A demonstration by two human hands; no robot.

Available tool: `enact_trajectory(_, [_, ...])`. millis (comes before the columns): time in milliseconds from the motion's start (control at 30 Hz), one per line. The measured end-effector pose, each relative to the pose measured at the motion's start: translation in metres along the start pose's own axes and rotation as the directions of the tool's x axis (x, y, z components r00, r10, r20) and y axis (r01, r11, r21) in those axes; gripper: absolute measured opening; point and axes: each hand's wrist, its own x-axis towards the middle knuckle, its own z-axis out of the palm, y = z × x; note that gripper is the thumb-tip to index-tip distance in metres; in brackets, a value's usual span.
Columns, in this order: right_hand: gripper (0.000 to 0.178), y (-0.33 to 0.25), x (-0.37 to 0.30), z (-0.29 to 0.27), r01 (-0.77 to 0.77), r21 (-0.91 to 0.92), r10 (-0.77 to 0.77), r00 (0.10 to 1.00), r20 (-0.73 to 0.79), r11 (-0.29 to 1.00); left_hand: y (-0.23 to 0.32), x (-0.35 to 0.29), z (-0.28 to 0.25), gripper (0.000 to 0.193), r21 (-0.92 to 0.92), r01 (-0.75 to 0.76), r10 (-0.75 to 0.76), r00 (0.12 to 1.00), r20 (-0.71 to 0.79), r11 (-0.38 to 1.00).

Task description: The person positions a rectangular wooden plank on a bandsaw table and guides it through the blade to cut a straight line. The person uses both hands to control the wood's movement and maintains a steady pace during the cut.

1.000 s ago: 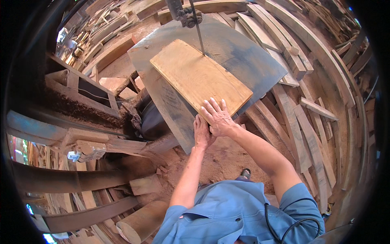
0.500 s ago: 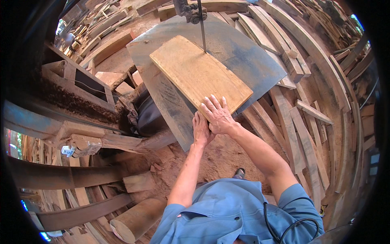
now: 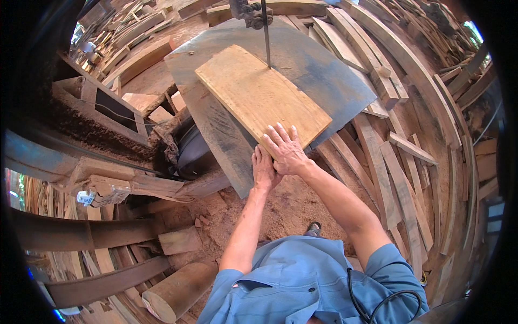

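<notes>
A thick wooden board (image 3: 259, 92) lies flat and aslant on a grey metal saw table (image 3: 340, 86). The upright bandsaw blade (image 3: 267, 43) meets the board's far right edge. My right hand (image 3: 286, 151) rests on the board's near end, its fingers stretched out over the top face. Close beside it, my left hand (image 3: 263, 168) presses against the near left corner with fingers extended; its thumb side is partly covered by the right hand. Above the table hangs the saw's dark blade guide (image 3: 251, 13).
Long planks (image 3: 372, 65) are stacked on the right, curving round the table. On the left stand the machine's rusty frame (image 3: 102, 108) and a dark wheel housing (image 3: 195, 154). A round log (image 3: 178, 291) lies at lower left. Sawdust (image 3: 280, 208) covers the ground before me.
The whole view has shifted slightly left. Board and hands stay in nearly the same place relative to the blade and table.
</notes>
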Motion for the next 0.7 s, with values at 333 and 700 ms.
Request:
enact_trajectory(333, [0.081, -0.0005, 0.0008, 0.0002, 0.018, 0.003, -0.018, 0.999, -0.037, 1.000, -0.0027, 0.0017, -0.0027, 0.104, 0.006, -0.016, 0.016, 1.000, 0.019, 1.000])
enact_trajectory(700, [0.079, 0.0014, 0.0036, 0.0058, -0.003, 0.014, 0.004, 0.999, -0.033, 1.000, 0.0002, 0.0046, -0.0095, 0.100, -0.016, -0.022, 0.022, 1.000, 0.020, 1.000])
